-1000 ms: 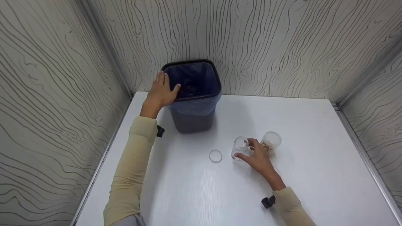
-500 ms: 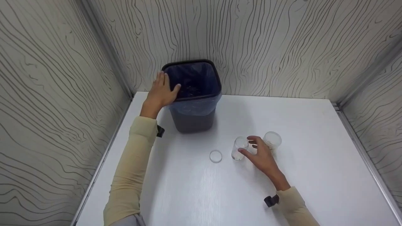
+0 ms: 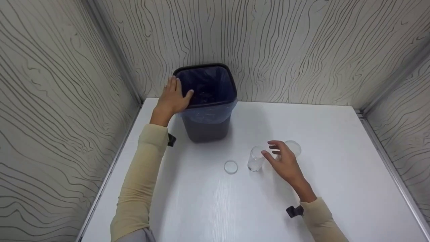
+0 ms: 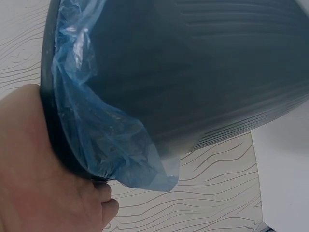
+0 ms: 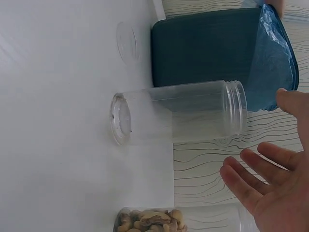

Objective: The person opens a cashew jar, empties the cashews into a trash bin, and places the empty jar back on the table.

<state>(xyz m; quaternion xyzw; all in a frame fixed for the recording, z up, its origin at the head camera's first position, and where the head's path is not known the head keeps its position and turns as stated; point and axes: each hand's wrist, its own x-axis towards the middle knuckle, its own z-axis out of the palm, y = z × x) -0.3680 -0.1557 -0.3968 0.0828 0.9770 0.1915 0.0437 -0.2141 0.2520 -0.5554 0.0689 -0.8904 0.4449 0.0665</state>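
Note:
My left hand holds the left rim of a dark trash bin lined with a blue plastic bag. In the left wrist view, fingertips show past the rim; the thumb is over the bin's inner side in the head view. My right hand has its fingers spread, with nothing in it. Just left of it, an open clear plastic jar stands upright on the table, with small dark bits at its bottom. Behind the right hand is a second clear jar, partly hidden, with cashews inside.
A round clear lid lies on the white table, left of the open jar. Wood-patterned walls enclose the table at the back and both sides. The bin stands close to the back wall.
My right hand has let go of the clear jar and moved back to the right, covering more of the cashew jar. The left hand and the bin have stayed in place.

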